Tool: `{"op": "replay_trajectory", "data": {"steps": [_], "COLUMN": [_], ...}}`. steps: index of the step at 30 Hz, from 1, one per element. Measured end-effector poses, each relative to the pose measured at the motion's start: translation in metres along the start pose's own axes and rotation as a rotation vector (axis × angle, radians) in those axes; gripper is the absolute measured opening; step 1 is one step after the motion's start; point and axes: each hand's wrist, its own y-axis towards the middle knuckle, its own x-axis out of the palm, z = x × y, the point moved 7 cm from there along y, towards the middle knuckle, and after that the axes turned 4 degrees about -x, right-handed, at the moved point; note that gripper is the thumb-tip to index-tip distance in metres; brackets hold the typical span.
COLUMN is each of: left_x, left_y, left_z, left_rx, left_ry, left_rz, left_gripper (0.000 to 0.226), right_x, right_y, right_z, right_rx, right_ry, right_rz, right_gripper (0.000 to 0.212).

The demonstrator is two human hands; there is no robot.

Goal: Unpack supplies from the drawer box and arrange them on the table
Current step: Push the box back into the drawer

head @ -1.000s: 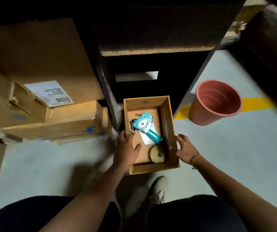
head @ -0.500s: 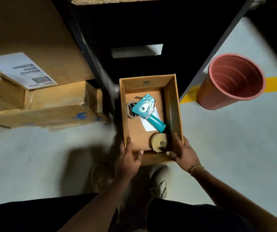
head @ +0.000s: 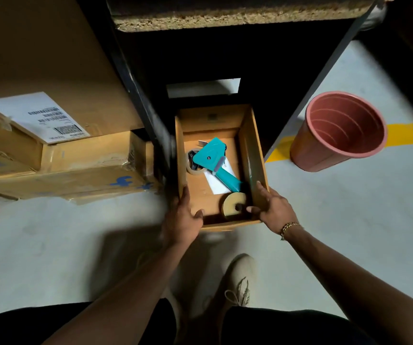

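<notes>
Left hand (head: 184, 220) grips the drawer box (head: 210, 118) by its near left corner, thumb inside. Teal tape dispenser (head: 213, 155) and tape roll (head: 233, 204) lie in it. Right hand (head: 274, 211) clasps the near right wall. I reckon unpacking hasn't begun: I have every item yet to set on the table.

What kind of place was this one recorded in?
Probably a warehouse or stockroom: stacked cardboard cartons with a shipping label, a bare concrete floor with a yellow line, and a dark shelving frame.
</notes>
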Motion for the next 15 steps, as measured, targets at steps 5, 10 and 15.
{"op": "replay_trajectory", "data": {"steps": [5, 10, 15], "left_x": [-0.021, -0.039, -0.043], "left_y": [0.051, 0.109, 0.15], "left_z": [0.022, 0.043, 0.058], "left_rx": [0.032, 0.047, 0.055], "left_ry": [-0.021, -0.05, -0.028], "left_rz": [0.03, 0.098, 0.094], "left_gripper": [0.084, 0.09, 0.089], "right_x": [-0.024, -0.047, -0.06], "right_y": [0.043, 0.096, 0.133], "right_z": [-0.015, -0.03, -0.04], "right_rx": [0.016, 0.017, 0.029], "right_ry": [0.034, 0.056, 0.061], "right_rz": [0.052, 0.088, 0.11], "right_gripper": [0.083, 0.087, 0.086]}}
